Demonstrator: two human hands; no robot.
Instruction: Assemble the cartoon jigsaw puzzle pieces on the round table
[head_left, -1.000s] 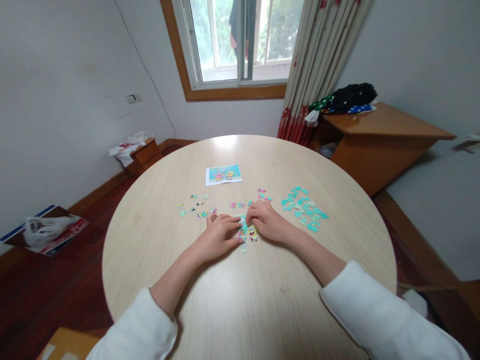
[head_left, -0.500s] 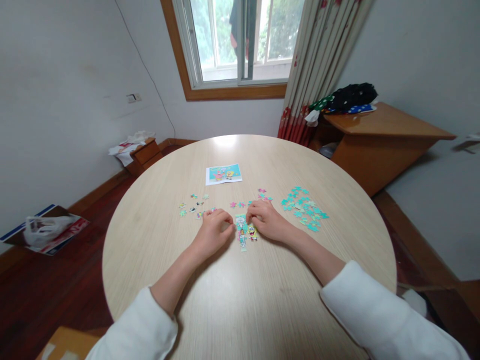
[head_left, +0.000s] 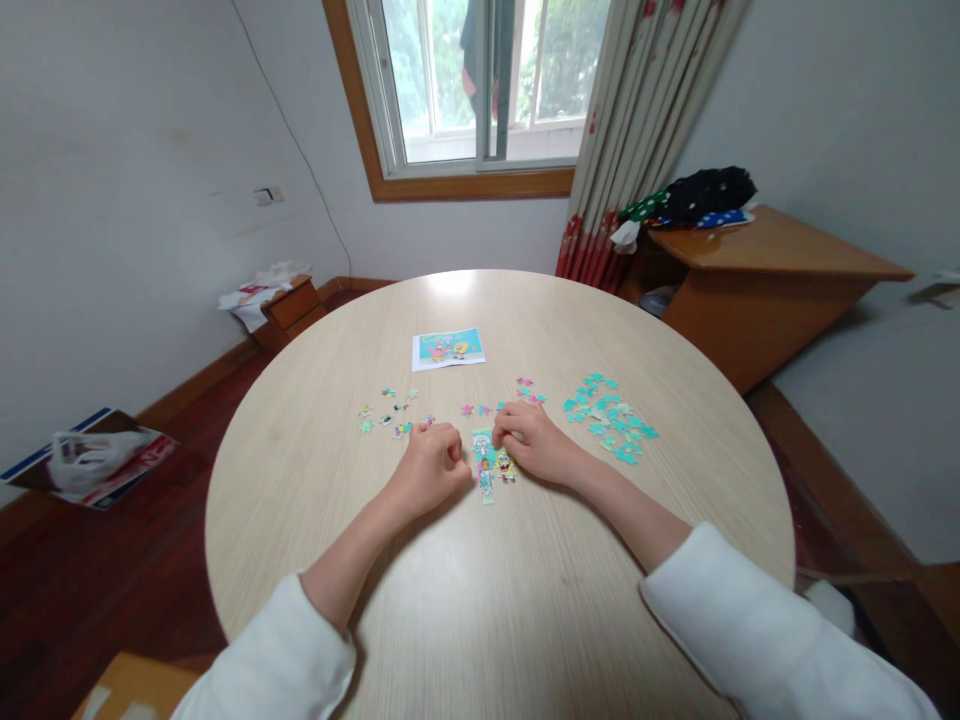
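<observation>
Lying flat on the surface (head_left: pixel 525 590), lengthwise toward the viewer: a narrow, partly assembled puzzle strip (head_left: pixel 481 446), turquoise with a pale figure. Along its right side, a yellow section (head_left: pixel 504 462) with a smiling face. Farther right, clustered loose turquoise pieces (head_left: pixel 611 411); leftward, scattered mixed-colour pieces (head_left: pixel 386 420).

Joined puzzle pieces (head_left: pixel 484 449) lay near on table (head_left: pixel 525 590); loose pieces (head_left: pixel 386 420) to left, piece cluster (head_left: pixel 616 418) to right; picture sheet (head_left: pixel 450 348) behind, farther.
</observation>
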